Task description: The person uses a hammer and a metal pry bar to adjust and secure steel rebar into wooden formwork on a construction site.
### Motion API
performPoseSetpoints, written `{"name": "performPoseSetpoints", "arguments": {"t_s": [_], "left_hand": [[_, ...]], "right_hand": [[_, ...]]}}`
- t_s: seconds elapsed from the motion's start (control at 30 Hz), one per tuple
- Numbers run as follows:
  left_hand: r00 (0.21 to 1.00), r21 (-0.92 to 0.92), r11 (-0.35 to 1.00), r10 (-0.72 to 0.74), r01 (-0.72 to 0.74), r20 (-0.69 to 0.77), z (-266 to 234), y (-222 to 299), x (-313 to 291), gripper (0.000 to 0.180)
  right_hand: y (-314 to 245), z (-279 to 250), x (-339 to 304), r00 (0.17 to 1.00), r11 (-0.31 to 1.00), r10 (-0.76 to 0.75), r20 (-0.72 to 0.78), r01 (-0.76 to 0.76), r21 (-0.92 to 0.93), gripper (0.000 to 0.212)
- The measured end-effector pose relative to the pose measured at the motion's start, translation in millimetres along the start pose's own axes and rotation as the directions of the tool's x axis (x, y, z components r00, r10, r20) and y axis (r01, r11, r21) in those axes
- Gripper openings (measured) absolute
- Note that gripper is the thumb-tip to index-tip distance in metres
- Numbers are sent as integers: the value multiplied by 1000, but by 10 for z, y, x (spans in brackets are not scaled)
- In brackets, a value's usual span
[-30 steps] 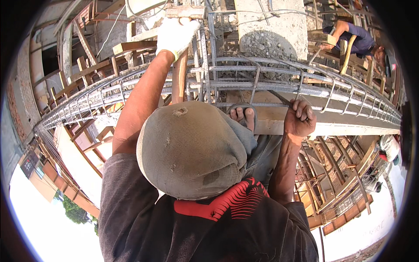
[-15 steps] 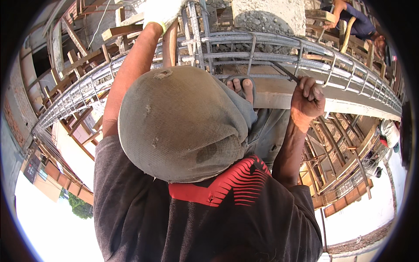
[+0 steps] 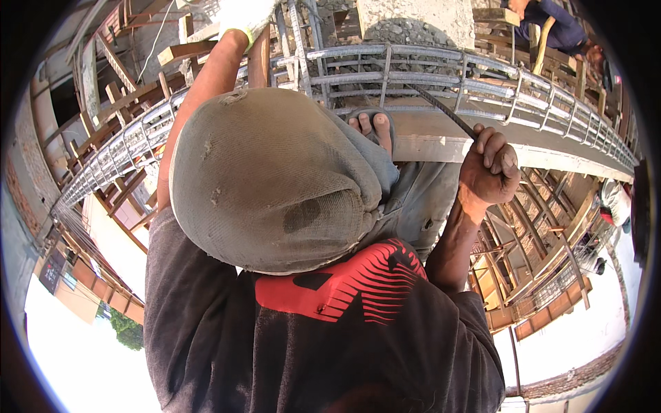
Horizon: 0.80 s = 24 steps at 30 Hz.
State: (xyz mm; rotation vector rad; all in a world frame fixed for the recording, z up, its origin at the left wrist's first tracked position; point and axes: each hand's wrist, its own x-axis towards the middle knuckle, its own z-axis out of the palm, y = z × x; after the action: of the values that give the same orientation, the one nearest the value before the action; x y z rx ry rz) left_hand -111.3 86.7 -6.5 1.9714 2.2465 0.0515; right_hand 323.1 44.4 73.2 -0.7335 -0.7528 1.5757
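Note:
My right hand (image 3: 490,164) is closed in a fist round a dark ribbed steel rod (image 3: 447,109). From the fist, the rod slants up and left to a cage of grey reinforcing bars (image 3: 423,79). My left hand (image 3: 246,15) wears a white glove, washed out by glare at the upper edge. It is beside a brown wooden piece (image 3: 259,60); its fingers cannot be made out. Between my arms, a rounded bulge of worn grey-brown cloth (image 3: 268,179) hides much of the middle. Bare toes in a dark sandal (image 3: 372,125) show at the cage's near side.
A rough concrete block (image 3: 420,24) stands behind the cage. Along its near side runs a pale board (image 3: 437,148). Wooden framing (image 3: 527,227) lies lower on the right. One person in dark blue (image 3: 561,26) is at the upper right, another in light clothing (image 3: 613,199) farther right.
My right fist has drawn back from the cage, and more of the rod shows. The view has shifted slightly. My gloved left hand stays by the wooden piece.

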Motion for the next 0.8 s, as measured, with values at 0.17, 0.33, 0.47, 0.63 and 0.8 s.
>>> {"name": "performPoseSetpoints", "arguments": {"t_s": [0.17,0.33,0.47,0.63,0.8], "left_hand": [[999,83,995,47,-47,3,64,-102,81,33],[978,162,978,153,-129,-142,210,-138,31,37],[995,-81,994,-64,70,78,152,-28,100,37],[983,-144,985,-118,98,-139,155,-107,-58,42],[959,-328,902,-281,281,48,111,-79,77,45]], "right_hand": [[915,-272,133,996,996,58,-65,-63,-66,28],[346,-145,110,1000,989,0,6,1,-148,29],[917,-127,130,998,917,-28,-56,3,-399,30],[762,143,165,991,985,123,-55,-129,-112,30],[331,509,206,998,940,56,23,-45,-337,32]]}}
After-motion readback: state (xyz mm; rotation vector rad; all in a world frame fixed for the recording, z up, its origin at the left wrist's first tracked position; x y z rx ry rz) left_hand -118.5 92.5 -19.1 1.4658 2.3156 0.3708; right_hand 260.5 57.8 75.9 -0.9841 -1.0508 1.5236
